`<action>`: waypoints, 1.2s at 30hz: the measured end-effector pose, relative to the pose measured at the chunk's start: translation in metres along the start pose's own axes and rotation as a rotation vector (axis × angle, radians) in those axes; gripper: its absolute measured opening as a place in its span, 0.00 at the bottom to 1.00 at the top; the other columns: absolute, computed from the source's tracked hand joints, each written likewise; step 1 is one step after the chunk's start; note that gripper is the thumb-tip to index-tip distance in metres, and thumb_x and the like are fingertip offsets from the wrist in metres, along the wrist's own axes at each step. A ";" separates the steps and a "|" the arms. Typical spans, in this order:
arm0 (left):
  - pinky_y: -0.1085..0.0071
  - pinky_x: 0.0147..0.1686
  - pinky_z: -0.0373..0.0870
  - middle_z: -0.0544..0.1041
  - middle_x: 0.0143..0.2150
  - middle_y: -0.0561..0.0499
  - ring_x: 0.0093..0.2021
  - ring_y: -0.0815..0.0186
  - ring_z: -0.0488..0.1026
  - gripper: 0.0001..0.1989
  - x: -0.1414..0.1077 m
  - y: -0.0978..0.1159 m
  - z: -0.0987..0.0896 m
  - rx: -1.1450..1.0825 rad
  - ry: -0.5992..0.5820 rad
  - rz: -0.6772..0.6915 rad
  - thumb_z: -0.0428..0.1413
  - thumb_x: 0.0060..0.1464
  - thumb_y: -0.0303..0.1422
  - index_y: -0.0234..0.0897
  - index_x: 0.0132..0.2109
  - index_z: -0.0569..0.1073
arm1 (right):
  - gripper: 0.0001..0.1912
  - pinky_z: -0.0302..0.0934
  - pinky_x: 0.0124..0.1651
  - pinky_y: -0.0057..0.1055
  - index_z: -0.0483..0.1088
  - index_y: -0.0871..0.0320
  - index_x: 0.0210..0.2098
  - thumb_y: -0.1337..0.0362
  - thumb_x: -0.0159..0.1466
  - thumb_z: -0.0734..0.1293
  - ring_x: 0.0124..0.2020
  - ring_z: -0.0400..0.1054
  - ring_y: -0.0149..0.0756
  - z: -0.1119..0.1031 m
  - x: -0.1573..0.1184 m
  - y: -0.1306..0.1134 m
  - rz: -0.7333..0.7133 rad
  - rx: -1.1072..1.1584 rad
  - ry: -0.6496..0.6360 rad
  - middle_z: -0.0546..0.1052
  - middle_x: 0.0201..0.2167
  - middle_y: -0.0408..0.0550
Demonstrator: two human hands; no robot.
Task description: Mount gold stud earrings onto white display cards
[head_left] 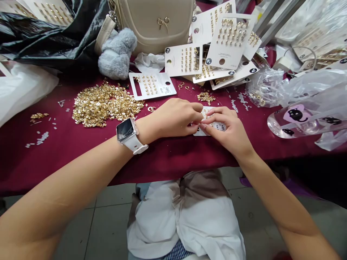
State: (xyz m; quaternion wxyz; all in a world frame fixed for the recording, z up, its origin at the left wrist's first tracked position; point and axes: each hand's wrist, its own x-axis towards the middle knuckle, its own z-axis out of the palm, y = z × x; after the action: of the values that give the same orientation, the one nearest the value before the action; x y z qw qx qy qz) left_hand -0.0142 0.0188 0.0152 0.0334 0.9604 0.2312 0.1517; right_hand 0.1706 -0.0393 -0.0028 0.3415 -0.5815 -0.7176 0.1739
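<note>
A small white earring card (pixel 202 133) lies on the dark red cloth, largely covered by both hands. My left hand (pixel 175 119), below a wrist with a white-strapped watch (pixel 126 130), has its fingers curled at the card's left side; what they pinch is hidden. From the right, my right hand (pixel 226 130) rests over the card, its thumb and fingertips closed together near the left fingertips, on something too small to make out. A heap of gold earring backs (pixel 105 103) sits to the left, and a smaller gold pile (pixel 206 96) lies just beyond the card.
Behind are a finished-looking earring card (pixel 153 86), stacked cards (pixel 183 59), a beige bag (pixel 157 25) and a grey fluffy charm (pixel 117 54). A clear bottle (pixel 306 117) lies at the right beside plastic bags. Black plastic (pixel 54 39) covers the back left.
</note>
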 end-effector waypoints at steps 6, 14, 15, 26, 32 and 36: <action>0.71 0.28 0.57 0.75 0.33 0.52 0.29 0.71 0.70 0.09 0.002 0.001 -0.001 -0.024 -0.016 -0.020 0.52 0.54 0.30 0.36 0.29 0.75 | 0.02 0.57 0.56 0.43 0.76 0.51 0.27 0.62 0.55 0.71 0.48 0.66 0.43 0.000 0.001 -0.001 0.013 0.019 0.026 0.75 0.41 0.45; 0.70 0.32 0.61 0.77 0.38 0.51 0.33 0.67 0.73 0.09 -0.001 0.002 0.000 -0.025 -0.033 -0.022 0.52 0.56 0.30 0.36 0.32 0.76 | 0.03 0.60 0.53 0.43 0.72 0.52 0.27 0.63 0.57 0.68 0.46 0.66 0.43 -0.002 0.001 -0.002 -0.074 -0.033 -0.003 0.74 0.39 0.47; 0.70 0.32 0.61 0.78 0.38 0.51 0.34 0.67 0.73 0.09 -0.001 0.002 0.000 -0.024 -0.031 -0.018 0.51 0.56 0.30 0.36 0.32 0.76 | 0.02 0.60 0.53 0.44 0.72 0.52 0.27 0.63 0.57 0.68 0.46 0.66 0.43 -0.003 0.002 -0.002 -0.090 -0.037 -0.022 0.74 0.39 0.47; 0.69 0.37 0.65 0.78 0.46 0.51 0.40 0.64 0.76 0.10 -0.003 0.003 0.000 -0.116 -0.055 -0.026 0.50 0.56 0.26 0.37 0.38 0.77 | 0.04 0.65 0.50 0.41 0.79 0.51 0.29 0.65 0.55 0.70 0.42 0.71 0.41 -0.023 0.020 -0.003 -0.221 -0.109 -0.195 0.77 0.38 0.45; 0.69 0.37 0.66 0.78 0.45 0.51 0.40 0.64 0.76 0.10 -0.002 0.003 0.000 -0.106 -0.074 -0.035 0.50 0.57 0.27 0.36 0.37 0.77 | 0.05 0.65 0.49 0.40 0.78 0.51 0.30 0.65 0.57 0.68 0.41 0.71 0.40 -0.026 0.025 -0.004 -0.271 -0.125 -0.255 0.77 0.37 0.45; 0.70 0.36 0.66 0.78 0.44 0.50 0.40 0.64 0.76 0.09 -0.002 0.002 0.001 -0.076 -0.068 -0.015 0.51 0.57 0.27 0.36 0.37 0.77 | 0.06 0.65 0.46 0.37 0.77 0.51 0.30 0.66 0.58 0.67 0.39 0.70 0.39 -0.029 0.032 -0.006 -0.330 -0.182 -0.315 0.77 0.34 0.45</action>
State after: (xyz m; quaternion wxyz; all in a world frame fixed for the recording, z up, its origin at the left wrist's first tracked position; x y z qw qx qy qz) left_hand -0.0146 0.0160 0.0139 0.0789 0.9613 0.2313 0.1273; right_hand 0.1835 -0.0151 0.0308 0.1955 -0.4506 -0.8599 0.1388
